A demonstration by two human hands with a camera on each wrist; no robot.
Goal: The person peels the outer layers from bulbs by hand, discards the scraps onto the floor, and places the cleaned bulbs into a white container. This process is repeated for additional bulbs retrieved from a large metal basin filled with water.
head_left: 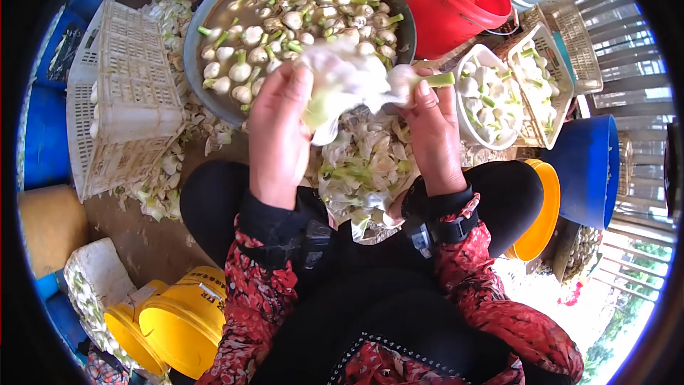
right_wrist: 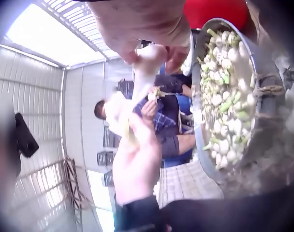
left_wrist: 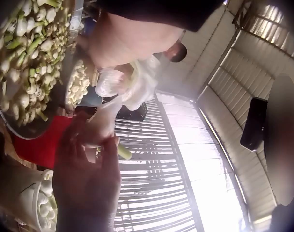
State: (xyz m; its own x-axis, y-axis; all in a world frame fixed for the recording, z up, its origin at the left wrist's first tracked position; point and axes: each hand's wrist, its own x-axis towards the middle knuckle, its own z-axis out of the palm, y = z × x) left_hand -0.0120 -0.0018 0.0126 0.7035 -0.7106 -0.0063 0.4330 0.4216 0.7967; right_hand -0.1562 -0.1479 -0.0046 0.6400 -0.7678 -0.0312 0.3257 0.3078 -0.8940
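Observation:
In the head view a garlic bulb (head_left: 402, 84) with a short green stem is pinched between the thumb and fingers of the right hand (head_left: 436, 135). Pale, blurred peel (head_left: 345, 78) stretches from the bulb to the left hand (head_left: 279, 128), whose fingers and thumb grip it. The left wrist view shows the bulb (left_wrist: 99, 126) in the right hand (left_wrist: 89, 179), with the peel (left_wrist: 137, 87) by the left hand (left_wrist: 132, 41). Loose peelings (head_left: 367, 164) lie in a heap below both hands.
A wide metal basin (head_left: 191, 50) of bulbs in water stands ahead. To the right are a red bucket (head_left: 445, 11), a white tub (head_left: 467, 125) of bulbs and a blue bin (head_left: 584, 171). White crates (head_left: 135, 85) stand left, yellow buckets (head_left: 185, 321) lower left.

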